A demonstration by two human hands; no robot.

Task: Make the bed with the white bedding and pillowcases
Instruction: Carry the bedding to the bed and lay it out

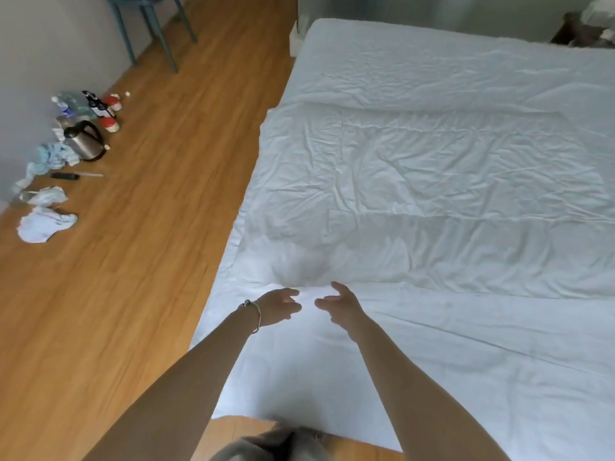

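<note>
Your left hand [278,306], the one with the thin silver bangle [255,316] at its wrist, and your right hand [341,306] reach out side by side over the bed [332,377], just short of the near left corner of the crumpled white duvet [432,181]. The fingers of both hands are loosely spread and slightly bent, and they hold nothing; whether any fingertip grazes the fabric you cannot tell, since that corner is blurred.

The duvet lies flat across the middle of the bed, folded so that a narrower, paler layer sits on top of a wider one, with the smooth white sheet [449,377] bare below it toward you and more sheet showing beyond it at the far end. Its left edge runs close to the side of the mattress. It looks only part spread, so your hands seem placed close together at this corner to take hold of it and draw it toward the foot. No pillows or pillowcases show on the bed.

On the wooden floor [149,227] by the wall, well apart from the bed, sit a steel kettle with a black handle [85,141], some bottles [71,104], crumpled pale cloths [45,222] and a dark remote [65,176]. Blue chair legs [149,31] stand farther along.
</note>
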